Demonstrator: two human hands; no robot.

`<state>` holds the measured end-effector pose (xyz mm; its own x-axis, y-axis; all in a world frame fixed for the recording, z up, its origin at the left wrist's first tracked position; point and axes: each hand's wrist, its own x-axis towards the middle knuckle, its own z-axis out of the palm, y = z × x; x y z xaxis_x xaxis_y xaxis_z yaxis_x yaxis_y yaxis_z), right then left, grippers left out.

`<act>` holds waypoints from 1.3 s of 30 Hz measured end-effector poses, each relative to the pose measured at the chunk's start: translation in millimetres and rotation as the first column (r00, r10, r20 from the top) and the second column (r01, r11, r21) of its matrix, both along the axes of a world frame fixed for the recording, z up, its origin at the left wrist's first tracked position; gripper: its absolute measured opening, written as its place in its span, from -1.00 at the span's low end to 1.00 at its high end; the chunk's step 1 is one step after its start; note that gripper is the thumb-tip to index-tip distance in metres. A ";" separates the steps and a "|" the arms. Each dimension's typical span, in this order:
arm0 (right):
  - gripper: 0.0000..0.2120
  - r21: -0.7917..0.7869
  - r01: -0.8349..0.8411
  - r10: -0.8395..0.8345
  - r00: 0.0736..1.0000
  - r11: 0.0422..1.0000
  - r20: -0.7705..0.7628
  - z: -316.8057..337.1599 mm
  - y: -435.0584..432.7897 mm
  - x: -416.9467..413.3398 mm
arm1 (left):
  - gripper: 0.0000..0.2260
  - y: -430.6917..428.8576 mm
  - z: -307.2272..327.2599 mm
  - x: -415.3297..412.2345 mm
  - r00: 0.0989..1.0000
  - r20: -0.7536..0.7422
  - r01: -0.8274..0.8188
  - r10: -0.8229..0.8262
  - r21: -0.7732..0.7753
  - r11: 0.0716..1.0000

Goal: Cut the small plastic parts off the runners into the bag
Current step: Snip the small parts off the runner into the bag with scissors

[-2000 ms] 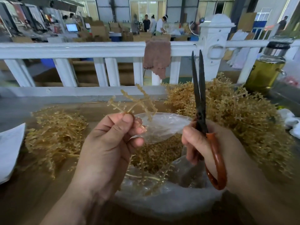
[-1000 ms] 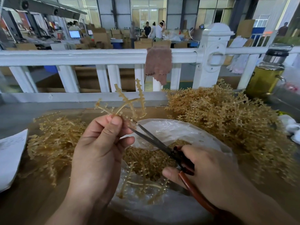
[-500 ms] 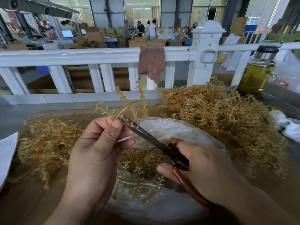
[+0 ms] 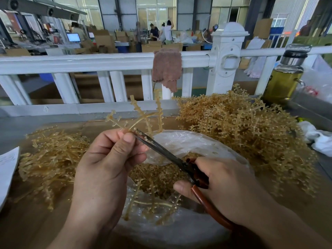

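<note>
Factory hall beyond a white railing [image 4: 89, 62]; nearer, a brown worktable [image 4: 27, 221]. Left hand [image 4: 107, 169] pinches an amber plastic runner [image 4: 142, 116] above the open clear bag [image 4: 197, 142], so clipped pieces fall onto the cut parts [image 4: 158, 175] inside. Right hand [image 4: 226, 187] grips red-handled scissors [image 4: 167, 154], blades nearly together against a branch. 2 runner piles flank the bag: left heap [image 4: 53, 159], larger right heap [image 4: 242, 137]. No legible writing; the paper sheet [image 4: 7, 168] has print too small to read.

Noted brown cloth [image 4: 167, 69] draped over white railing [image 4: 89, 62], bottle [image 4: 285, 81] of yellow liquid far right, paper sheet [image 4: 7, 166] at left edge, cardboard boxes [image 4: 104, 41] beyond.
</note>
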<state>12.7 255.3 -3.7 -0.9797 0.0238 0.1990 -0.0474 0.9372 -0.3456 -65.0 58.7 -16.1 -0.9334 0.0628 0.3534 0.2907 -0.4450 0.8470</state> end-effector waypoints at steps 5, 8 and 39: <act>-0.41 -0.005 -0.005 0.005 1.000 1.000 0.009 1.0 -0.6 -0.2 | -0.94 -0.7 0.0 -1.0 1.000 -0.007 0.006 -0.006 0.001 1.000; -0.41 0.014 -0.007 0.006 1.000 1.000 0.023 2.8 -1.2 0.0 | -0.94 -0.1 0.3 -1.3 1.000 -0.010 0.007 -0.007 0.002 1.000; -0.37 0.078 -0.031 0.030 0.999 0.996 0.017 6.2 -3.0 1.7 | -0.94 -0.2 -4.2 -2.5 0.999 -0.006 0.039 -0.039 0.042 0.998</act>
<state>14.4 252.3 2.5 -0.9829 -0.0209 0.1832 -0.0712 0.9596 -0.2723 -67.5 58.6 -20.3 -0.9287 0.0842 0.3613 0.2766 -0.4916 0.8257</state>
